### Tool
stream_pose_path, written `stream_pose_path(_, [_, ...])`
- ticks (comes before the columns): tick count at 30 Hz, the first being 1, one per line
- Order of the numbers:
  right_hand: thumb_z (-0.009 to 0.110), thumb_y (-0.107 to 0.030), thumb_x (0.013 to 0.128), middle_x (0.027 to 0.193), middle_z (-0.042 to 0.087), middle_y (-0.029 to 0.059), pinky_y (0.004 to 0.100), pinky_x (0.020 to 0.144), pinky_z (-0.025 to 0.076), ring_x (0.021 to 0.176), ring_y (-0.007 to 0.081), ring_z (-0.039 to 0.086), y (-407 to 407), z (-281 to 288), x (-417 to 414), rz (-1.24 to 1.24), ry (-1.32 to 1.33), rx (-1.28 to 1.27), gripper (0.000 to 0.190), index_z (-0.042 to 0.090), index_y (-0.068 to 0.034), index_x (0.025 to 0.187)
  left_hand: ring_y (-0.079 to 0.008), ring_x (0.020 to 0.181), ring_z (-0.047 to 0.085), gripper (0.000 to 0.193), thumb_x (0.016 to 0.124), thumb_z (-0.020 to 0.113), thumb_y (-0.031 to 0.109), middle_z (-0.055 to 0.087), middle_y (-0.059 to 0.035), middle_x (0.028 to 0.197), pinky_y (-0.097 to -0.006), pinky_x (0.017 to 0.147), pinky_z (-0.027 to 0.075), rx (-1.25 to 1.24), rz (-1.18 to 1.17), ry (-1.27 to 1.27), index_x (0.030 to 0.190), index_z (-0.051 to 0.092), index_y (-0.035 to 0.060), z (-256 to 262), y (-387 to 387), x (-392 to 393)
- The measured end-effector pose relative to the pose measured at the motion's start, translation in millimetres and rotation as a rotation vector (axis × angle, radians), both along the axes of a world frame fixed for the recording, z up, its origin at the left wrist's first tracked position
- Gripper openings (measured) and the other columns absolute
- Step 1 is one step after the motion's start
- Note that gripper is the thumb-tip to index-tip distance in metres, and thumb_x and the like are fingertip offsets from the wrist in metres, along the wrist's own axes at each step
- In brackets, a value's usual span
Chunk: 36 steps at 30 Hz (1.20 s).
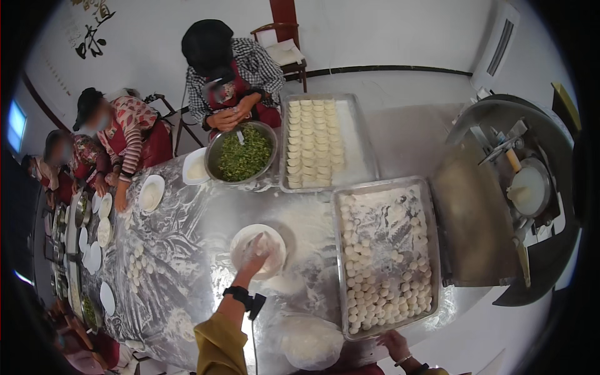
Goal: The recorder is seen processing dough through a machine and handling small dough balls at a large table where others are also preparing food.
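My left hand (259,255) reaches into a white bowl (237,268) of flour. Its fingers are blurred and dusted white, so their grip is hard to see. A dark strap with a small device sits on that wrist. My right hand (394,346) is beside the near edge of a metal tray (436,262), fingers apart, nothing seen in it. Small round dough pieces (375,304) crowd the near part and sides of this floured tray. Between my arms, a large dough lump (311,342) lies under clear plastic.
A second tray (361,136) carries rows of shaped dumplings (315,140). Beside it stands a metal bowl (211,164) of chopped green filling. A person (234,84) works behind that bowl; other people stand along the left. Loose dough pieces (138,267) lie on the floured metal table (197,262).
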State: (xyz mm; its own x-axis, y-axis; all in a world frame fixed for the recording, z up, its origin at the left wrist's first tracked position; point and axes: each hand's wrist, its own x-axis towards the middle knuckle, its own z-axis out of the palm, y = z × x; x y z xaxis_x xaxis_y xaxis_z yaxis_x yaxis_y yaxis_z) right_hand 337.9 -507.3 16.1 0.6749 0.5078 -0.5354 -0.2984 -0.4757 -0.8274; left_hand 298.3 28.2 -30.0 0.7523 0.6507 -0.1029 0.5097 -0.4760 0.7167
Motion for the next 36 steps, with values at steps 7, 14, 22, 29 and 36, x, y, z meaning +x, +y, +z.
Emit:
stream_pose_path(7, [0.052,-0.014,0.09,0.088,0.067,0.0128,0.0302,0.066,0.055,0.074,0.0206,0.067,-22,-34,21,-0.425,0.4,0.028,0.015,0.055,-0.003,0.099,-0.0254,0.101,0.055,0.038,0.078,0.065,0.019,0.054,-0.0095,0.117,-0.0389,0.085,0.048,0.327,-0.123,0.213,0.114,0.06,0.0086,-43,-23,-16])
stream_pose_path(14, [0.053,-0.017,0.09,0.08,0.066,0.0141,0.0377,0.061,0.057,0.069,0.0283,0.067,-41,-30,40,-0.693,0.51,-0.136,0.012,0.053,-0.005,0.09,-0.0207,0.089,0.059,0.024,0.094,0.043,0.014,0.063,-0.0073,0.1,-0.0351,0.078,0.047,-0.13,0.456,-0.28,0.11,0.054,0.0016,77,-52,77])
stream_pose_path(22, [0.055,-0.014,0.09,0.082,0.066,0.012,0.0326,0.06,0.056,0.068,0.0229,0.067,-71,-61,43,-0.598,0.374,-0.128,0.011,0.054,-0.004,0.092,-0.0204,0.108,0.056,0.028,0.095,0.037,0.01,0.058,-0.0118,0.111,-0.0327,0.093,0.044,-0.65,-0.181,-0.204,0.117,0.051,-0.0003,125,-174,195])
stream_pose_path(29, [0.058,-0.014,0.09,0.084,0.066,0.0098,0.0282,0.062,0.055,0.069,0.0188,0.066,-76,-85,32,-0.542,0.264,-0.057,0.016,0.055,-0.002,0.099,-0.029,0.126,0.042,0.046,0.087,0.056,0.017,0.046,-0.0149,0.135,-0.0398,0.107,0.029,0.121,-0.376,-0.306,0.131,0.046,0.0097,34,-232,295])
stream_pose_path(36, [0.057,-0.01,0.09,0.079,0.065,0.0106,0.0277,0.061,0.055,0.07,0.0185,0.066,-64,-59,48,-0.478,0.168,-0.058,0.011,0.053,-0.001,0.089,-0.0311,0.121,0.047,0.043,0.088,0.054,0.022,0.046,-0.012,0.135,-0.0533,0.107,0.021,-0.232,-1.182,-0.5,0.13,0.05,0.0129,-13,-309,200])
